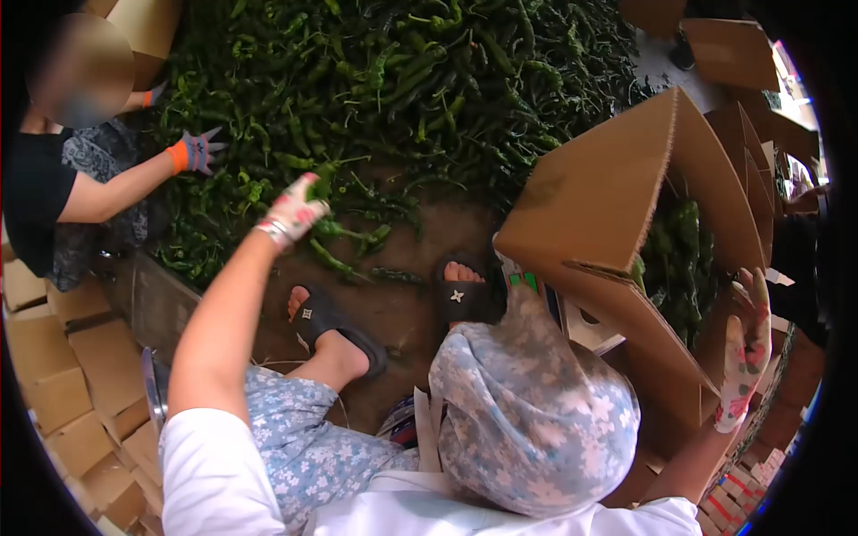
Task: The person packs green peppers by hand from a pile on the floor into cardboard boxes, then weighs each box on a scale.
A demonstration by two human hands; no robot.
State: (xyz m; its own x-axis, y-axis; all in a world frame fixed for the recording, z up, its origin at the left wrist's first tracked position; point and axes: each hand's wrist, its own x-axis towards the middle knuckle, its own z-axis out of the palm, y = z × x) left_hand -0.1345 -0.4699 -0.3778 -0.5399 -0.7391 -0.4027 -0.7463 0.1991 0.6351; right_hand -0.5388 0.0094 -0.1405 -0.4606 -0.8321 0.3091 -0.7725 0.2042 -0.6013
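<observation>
My left hand [297, 214], in a white glove with red flowers, reaches to the near edge of a big heap of long green peppers [384, 80]. Its fingers are closed around a green pepper [323, 183], partly covered by the glove. A few loose peppers [344, 234] lie just beside and below it. My right hand [749, 353], gloved the same way, is at the right side of a tilted cardboard box [594, 183], fingers stretched upward and thumb apart. Inside the box, green peppers [681, 268] show through the opening.
Across on the left, a co-worker's orange-and-grey gloved hand [198, 152] touches the heap. Flattened cardboard boxes [76, 375] are stacked at lower left. More open boxes [733, 54] stand at upper right. My slippered feet [335, 330] rest on the brown floor.
</observation>
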